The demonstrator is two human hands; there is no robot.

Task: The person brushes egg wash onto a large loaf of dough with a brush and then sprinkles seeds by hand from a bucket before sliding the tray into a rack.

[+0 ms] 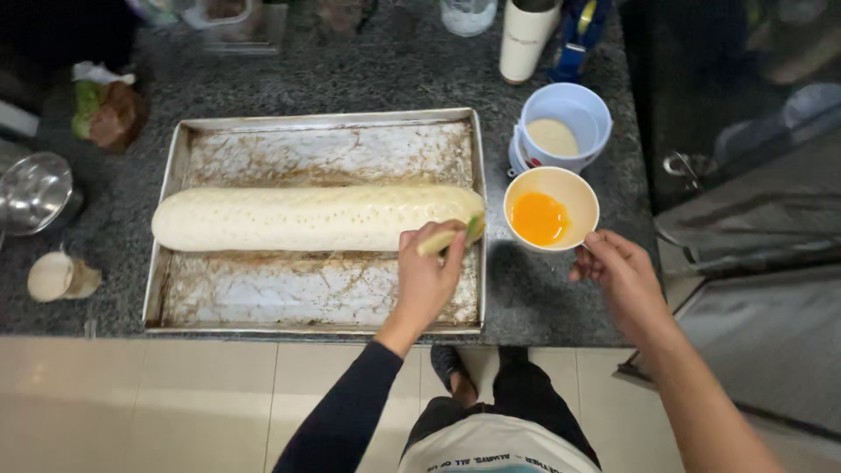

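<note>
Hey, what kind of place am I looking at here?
Most likely a kitchen: a dark stone counter holds a metal baking tray with a long dough roll, and a bowl of beaten egg sits beside it.
</note>
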